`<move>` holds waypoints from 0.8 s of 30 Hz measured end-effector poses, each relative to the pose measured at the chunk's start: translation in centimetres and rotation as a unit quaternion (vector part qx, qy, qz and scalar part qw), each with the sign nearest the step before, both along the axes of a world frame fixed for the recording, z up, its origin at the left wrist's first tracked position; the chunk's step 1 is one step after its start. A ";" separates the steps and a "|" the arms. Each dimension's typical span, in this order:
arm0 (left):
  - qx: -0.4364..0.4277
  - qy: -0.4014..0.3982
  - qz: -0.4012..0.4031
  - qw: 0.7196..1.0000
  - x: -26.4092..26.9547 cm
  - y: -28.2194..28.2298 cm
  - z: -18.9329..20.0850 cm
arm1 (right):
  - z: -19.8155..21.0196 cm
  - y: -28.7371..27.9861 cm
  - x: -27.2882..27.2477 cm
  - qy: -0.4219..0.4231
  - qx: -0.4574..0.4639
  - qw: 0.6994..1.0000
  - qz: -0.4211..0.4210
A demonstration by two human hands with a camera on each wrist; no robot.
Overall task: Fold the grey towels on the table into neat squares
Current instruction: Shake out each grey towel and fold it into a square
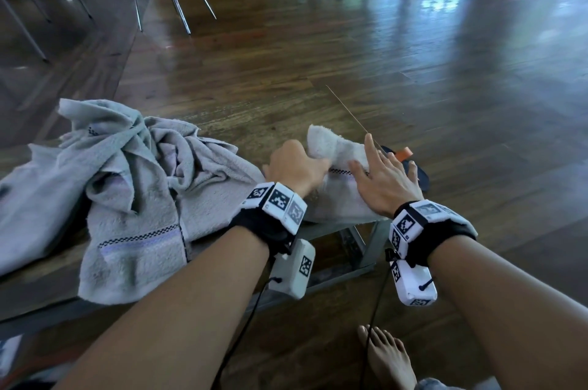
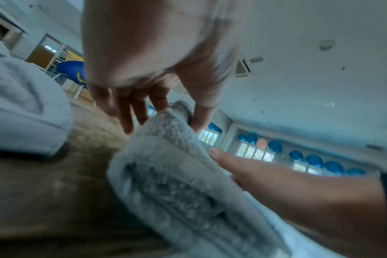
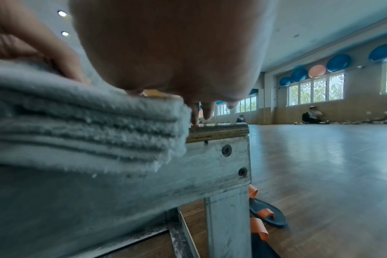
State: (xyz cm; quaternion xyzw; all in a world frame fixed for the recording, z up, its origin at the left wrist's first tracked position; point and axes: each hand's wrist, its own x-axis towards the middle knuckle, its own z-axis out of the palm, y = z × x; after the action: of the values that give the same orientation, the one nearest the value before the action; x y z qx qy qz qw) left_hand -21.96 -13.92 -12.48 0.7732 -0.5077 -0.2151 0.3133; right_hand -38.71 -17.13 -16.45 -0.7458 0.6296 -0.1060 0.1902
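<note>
Towel [image 1: 331, 147] — left hand [image 1: 294, 166] pinching flap, underside hidden; grip seemingly light.

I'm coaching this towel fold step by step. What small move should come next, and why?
Probably lay the raised flap down: the left hand pinches the lifted end of the towel in the air, while the right hand presses flat on its folded part near the table edge. That would finish this fold.
</note>
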 end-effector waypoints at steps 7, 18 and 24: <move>-0.062 0.293 -0.062 0.952 -1.0 2.0 4.2 | 3.5 1.3 0.9 -0.243 0.022 0.967 -0.077; -0.144 0.296 0.031 0.944 6.5 5.4 5.3 | 7.6 3.0 6.9 -0.443 -0.003 0.896 -0.043; -0.165 0.225 0.093 0.956 12.8 8.8 5.9 | 9.1 5.1 13.6 -0.424 -0.044 0.903 0.042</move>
State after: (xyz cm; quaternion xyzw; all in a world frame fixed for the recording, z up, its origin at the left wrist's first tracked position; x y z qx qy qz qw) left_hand -9.17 -5.09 -6.62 0.6861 -0.3782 -0.2671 0.5611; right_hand -25.11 -12.02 -7.35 -0.6634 0.4524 -0.4320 0.4106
